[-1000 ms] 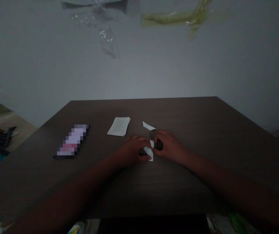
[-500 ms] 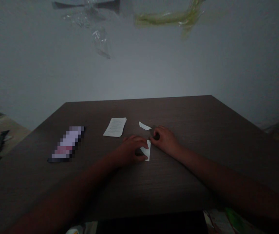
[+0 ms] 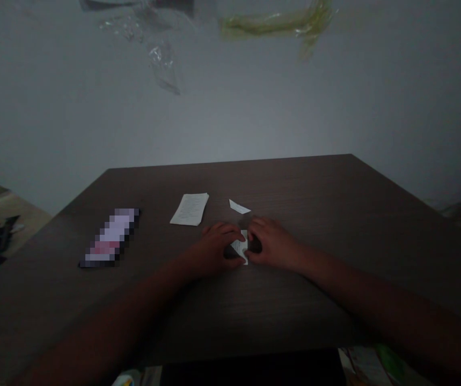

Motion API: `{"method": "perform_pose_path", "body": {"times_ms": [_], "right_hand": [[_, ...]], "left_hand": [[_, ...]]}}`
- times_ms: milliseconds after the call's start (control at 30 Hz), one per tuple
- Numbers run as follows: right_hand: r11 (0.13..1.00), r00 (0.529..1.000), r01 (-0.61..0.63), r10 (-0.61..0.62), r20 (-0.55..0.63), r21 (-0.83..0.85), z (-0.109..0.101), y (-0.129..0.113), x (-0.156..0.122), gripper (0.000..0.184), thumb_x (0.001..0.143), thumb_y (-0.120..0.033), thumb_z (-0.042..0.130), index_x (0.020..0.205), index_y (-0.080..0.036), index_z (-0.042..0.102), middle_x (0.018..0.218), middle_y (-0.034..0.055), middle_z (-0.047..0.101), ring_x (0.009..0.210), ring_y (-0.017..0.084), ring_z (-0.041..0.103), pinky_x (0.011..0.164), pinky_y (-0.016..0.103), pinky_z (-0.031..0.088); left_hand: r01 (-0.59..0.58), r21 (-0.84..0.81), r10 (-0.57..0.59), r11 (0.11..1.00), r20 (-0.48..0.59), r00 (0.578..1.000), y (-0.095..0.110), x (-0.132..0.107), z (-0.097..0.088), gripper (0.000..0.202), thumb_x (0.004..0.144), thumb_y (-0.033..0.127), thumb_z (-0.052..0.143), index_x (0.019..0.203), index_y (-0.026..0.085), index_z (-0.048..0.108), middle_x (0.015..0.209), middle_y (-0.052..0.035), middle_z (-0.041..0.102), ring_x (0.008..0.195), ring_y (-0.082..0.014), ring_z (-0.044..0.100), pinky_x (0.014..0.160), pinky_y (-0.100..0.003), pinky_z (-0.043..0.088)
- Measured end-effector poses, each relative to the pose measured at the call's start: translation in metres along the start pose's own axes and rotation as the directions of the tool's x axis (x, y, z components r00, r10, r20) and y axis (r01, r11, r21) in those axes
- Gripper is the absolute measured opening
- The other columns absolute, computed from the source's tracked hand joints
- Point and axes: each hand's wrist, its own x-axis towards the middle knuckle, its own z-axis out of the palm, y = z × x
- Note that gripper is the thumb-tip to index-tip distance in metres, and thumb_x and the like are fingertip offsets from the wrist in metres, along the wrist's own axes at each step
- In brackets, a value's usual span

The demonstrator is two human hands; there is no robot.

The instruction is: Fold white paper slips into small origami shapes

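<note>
1. A narrow strip of white paper (image 3: 240, 247) lay on the table between the two hands, with its upper end and lower tip showing. The fingers of both hands hid its sides.
2. The left hand (image 3: 214, 250) was on the strip's left side. Its curled fingers (image 3: 230, 231) were bent toward the paper, and its thumb reached across the lower part of the strip.
3. The right hand (image 3: 273, 244) was on the strip's right side, its curved fingers (image 3: 256, 225) bent toward the paper and almost meeting the left hand's fingertips.
4. Both sets of fingers were curled, not spread, and lay at or against the strip's edges. The dim light and shadow left it impossible to tell whether they pinched it.
5. A small white triangular paper scrap (image 3: 239, 206) lay just above the fingers, apart from the strip.
6. A white rectangular sheet of printed paper (image 3: 189, 209) lay slightly tilted to the scrap's left.
7. Farther left lay a long, pixelated, pink-and-white oblong object (image 3: 110, 238), too blurred to identify.
8. All of these rested on the dark brown wood-grain table (image 3: 327, 214).
9. Beyond it rose a pale grey wall (image 3: 230, 112), with clear plastic film (image 3: 161, 64) and a yellow-green plastic strip (image 3: 274, 25) at the top of the view.
</note>
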Motion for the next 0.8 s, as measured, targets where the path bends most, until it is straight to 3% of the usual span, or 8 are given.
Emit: {"method": "perform_pose_path", "body": {"times_ms": [200,400,633,800], "right_hand": [[0.999,0.998,0.044,-0.044,0.055,-0.002,-0.008,-0.006,-0.007,0.037,0.093,-0.032,0.111,0.110,-0.025,0.079,0.119,0.0074,0.081,0.115,0.032,0.074,0.099,0.043,0.050],[0.998,0.995,0.056,-0.058,0.079,0.024,-0.007,-0.009,-0.008,0.037,0.088,-0.029,0.110,0.106,-0.026,0.078,0.120,0.0075,0.081,0.117,0.034,0.075,0.103,0.046,0.052],[0.997,0.997,-0.062,0.060,0.042,0.043,-0.003,-0.006,-0.002,0.031,0.098,-0.026,0.102,0.100,-0.026,0.071,0.116,0.0066,0.079,0.117,0.032,0.075,0.100,0.043,0.047],[0.992,0.992,-0.121,0.121,-0.021,0.023,0.001,0.008,0.011,0.032,0.100,-0.029,0.101,0.095,-0.026,0.069,0.106,0.0053,0.076,0.104,0.028,0.070,0.090,0.040,0.042]], "left_hand": [[0.000,-0.024,0.000,1.000,0.022,1.000,-0.004,0.001,0.002,0.049,0.105,0.032,0.101,0.153,0.031,0.091,0.167,-0.0120,0.086,0.166,-0.0435,0.075,0.145,-0.069,0.056],[-0.007,-0.010,0.007,1.000,0.031,0.999,-0.005,0.000,-0.001,0.050,0.102,0.035,0.103,0.152,0.037,0.092,0.168,-0.0079,0.087,0.166,-0.0427,0.076,0.145,-0.064,0.059],[0.002,-0.015,-0.002,1.000,0.033,0.999,-0.005,0.001,0.001,0.053,0.101,0.036,0.102,0.153,0.033,0.090,0.170,-0.0121,0.086,0.168,-0.0449,0.075,0.145,-0.067,0.058],[0.065,-0.015,-0.064,0.998,0.038,0.997,-0.005,0.001,0.002,0.071,0.098,0.037,0.104,0.165,0.031,0.080,0.177,-0.0143,0.083,0.172,-0.0445,0.073,0.147,-0.064,0.057]]}}
